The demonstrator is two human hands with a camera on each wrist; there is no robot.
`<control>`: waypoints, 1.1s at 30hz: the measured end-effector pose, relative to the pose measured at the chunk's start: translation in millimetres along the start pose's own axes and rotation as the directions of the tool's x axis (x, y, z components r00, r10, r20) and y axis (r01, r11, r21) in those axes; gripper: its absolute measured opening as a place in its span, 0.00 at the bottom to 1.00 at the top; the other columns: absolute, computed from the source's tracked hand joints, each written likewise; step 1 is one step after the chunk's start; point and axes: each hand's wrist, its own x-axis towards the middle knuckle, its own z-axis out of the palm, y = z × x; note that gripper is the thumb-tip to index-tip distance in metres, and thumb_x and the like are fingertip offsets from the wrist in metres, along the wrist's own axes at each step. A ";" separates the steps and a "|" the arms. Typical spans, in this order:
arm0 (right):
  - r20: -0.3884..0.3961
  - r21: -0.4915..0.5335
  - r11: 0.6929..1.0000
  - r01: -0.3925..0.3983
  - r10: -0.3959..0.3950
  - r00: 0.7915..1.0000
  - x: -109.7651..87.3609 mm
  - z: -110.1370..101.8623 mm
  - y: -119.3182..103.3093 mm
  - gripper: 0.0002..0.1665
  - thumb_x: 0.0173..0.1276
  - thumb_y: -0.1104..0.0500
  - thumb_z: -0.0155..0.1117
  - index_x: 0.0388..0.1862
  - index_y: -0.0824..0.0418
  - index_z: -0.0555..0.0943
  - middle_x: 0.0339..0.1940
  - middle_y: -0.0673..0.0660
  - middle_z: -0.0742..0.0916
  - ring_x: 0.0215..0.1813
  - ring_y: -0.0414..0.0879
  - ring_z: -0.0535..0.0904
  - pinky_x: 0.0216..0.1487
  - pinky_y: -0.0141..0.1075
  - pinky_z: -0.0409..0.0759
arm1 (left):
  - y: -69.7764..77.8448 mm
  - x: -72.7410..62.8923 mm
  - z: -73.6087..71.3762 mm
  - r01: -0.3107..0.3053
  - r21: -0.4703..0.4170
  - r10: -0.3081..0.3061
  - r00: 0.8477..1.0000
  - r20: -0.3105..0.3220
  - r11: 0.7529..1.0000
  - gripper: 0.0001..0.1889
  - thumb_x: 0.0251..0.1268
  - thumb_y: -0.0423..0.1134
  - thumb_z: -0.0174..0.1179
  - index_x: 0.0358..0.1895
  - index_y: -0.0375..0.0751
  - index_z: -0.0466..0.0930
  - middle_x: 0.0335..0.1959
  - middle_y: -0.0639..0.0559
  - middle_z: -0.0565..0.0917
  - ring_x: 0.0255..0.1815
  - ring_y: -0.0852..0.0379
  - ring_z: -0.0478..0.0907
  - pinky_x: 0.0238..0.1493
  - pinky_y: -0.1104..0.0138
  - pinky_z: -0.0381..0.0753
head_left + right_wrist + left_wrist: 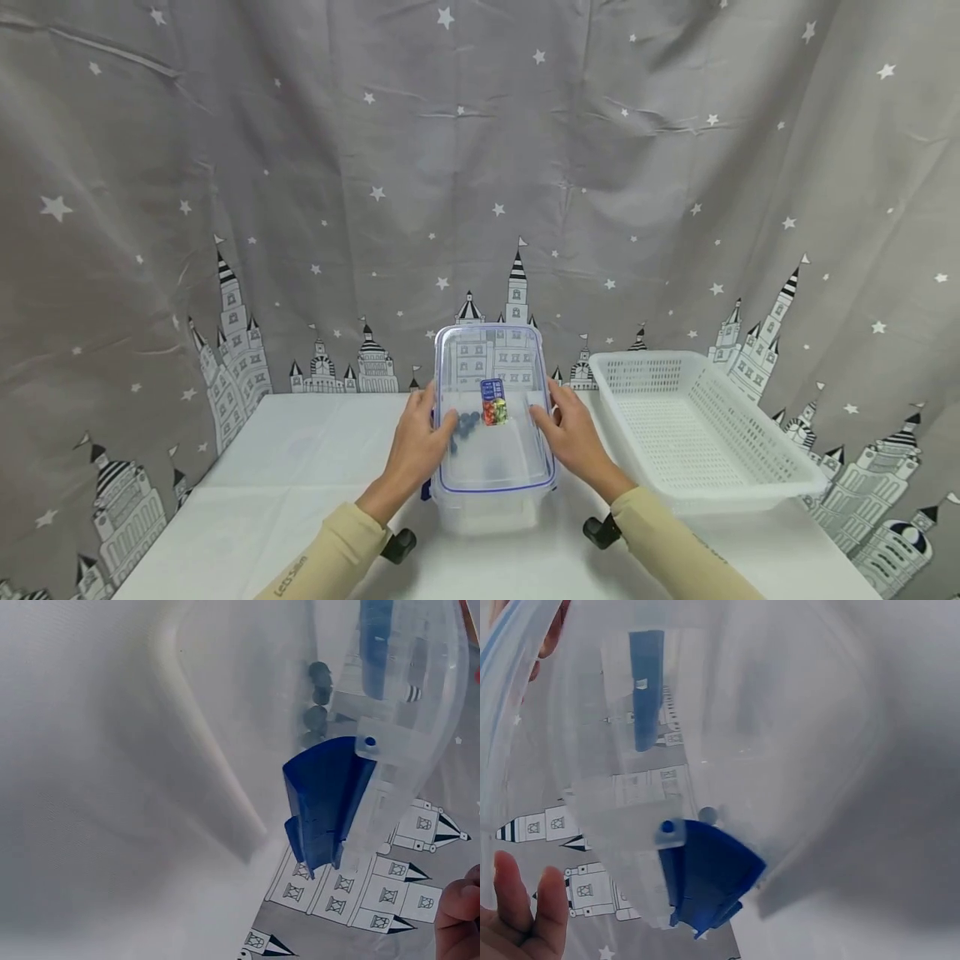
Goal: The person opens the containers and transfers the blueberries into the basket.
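Left hand (415, 437) and right hand (576, 435) clamp the lid (517, 442), apparently for seating; unfastened blue clasps (711, 868) call for level alignment.

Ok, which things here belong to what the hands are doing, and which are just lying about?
In use:
Clear lid with blue seal, thumbs on it
Left hand
Right hand
Clear plastic container below the lid
Blue latches at its sides
Dark blue berries inside, apparently blueberries

Apart from it:
White perforated basket, untouched
Castle-print curtain, backdrop
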 end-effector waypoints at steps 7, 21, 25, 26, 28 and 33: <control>0.031 0.005 0.999 -0.042 0.042 0.999 2.6 -3.0 -8.1 0.31 0.74 0.56 0.61 0.73 0.62 0.71 0.35 0.54 0.77 0.31 0.42 0.70 0.32 0.31 0.73 | 4.8 4.5 -10.8 -0.004 -0.043 0.005 1.000 0.016 0.999 0.32 0.73 0.44 0.54 0.78 0.44 0.61 0.46 0.43 0.75 0.34 0.53 0.72 0.32 0.63 0.76; 0.118 0.015 0.993 -0.114 0.112 0.987 11.0 -2.8 -34.4 0.26 0.74 0.57 0.59 0.67 0.66 0.76 0.35 0.55 0.78 0.34 0.44 0.71 0.36 0.34 0.72 | 4.3 3.2 -32.3 0.120 -0.272 -0.092 0.990 0.111 0.955 0.34 0.74 0.42 0.54 0.80 0.46 0.57 0.58 0.35 0.79 0.50 0.37 0.84 0.44 0.56 0.87; 0.155 0.023 0.987 -0.160 0.155 0.976 12.2 -0.2 -37.8 0.35 0.74 0.54 0.58 0.73 0.72 0.68 0.37 0.56 0.78 0.35 0.44 0.72 0.35 0.34 0.72 | 0.5 2.6 -38.1 0.154 -0.319 -0.115 0.984 0.138 0.935 0.34 0.73 0.42 0.55 0.80 0.48 0.57 0.62 0.36 0.78 0.57 0.37 0.81 0.55 0.50 0.83; 0.164 0.027 0.985 -0.170 0.164 0.973 12.6 0.7 -38.6 0.36 0.74 0.53 0.58 0.74 0.72 0.66 0.38 0.57 0.79 0.35 0.44 0.72 0.35 0.34 0.72 | -0.4 2.4 -39.6 0.162 -0.325 -0.122 0.982 0.141 0.932 0.35 0.72 0.41 0.55 0.80 0.47 0.56 0.63 0.36 0.78 0.57 0.37 0.81 0.56 0.50 0.82; 0.180 0.036 0.980 -0.194 0.185 0.966 13.5 2.6 -40.4 0.37 0.75 0.52 0.58 0.74 0.72 0.65 0.39 0.57 0.79 0.35 0.44 0.72 0.35 0.35 0.72 | -2.4 1.9 -42.1 0.189 -0.341 -0.142 0.977 0.158 0.921 0.36 0.72 0.41 0.55 0.81 0.46 0.55 0.65 0.35 0.76 0.59 0.38 0.80 0.58 0.49 0.80; 0.201 0.042 0.979 -0.200 0.188 0.961 15.5 8.1 -45.6 0.37 0.75 0.51 0.57 0.74 0.72 0.66 0.37 0.56 0.79 0.33 0.44 0.72 0.32 0.35 0.71 | -5.2 0.0 -49.5 0.258 -0.361 -0.203 0.962 0.183 0.896 0.38 0.71 0.40 0.55 0.81 0.42 0.50 0.70 0.32 0.72 0.62 0.37 0.79 0.59 0.49 0.79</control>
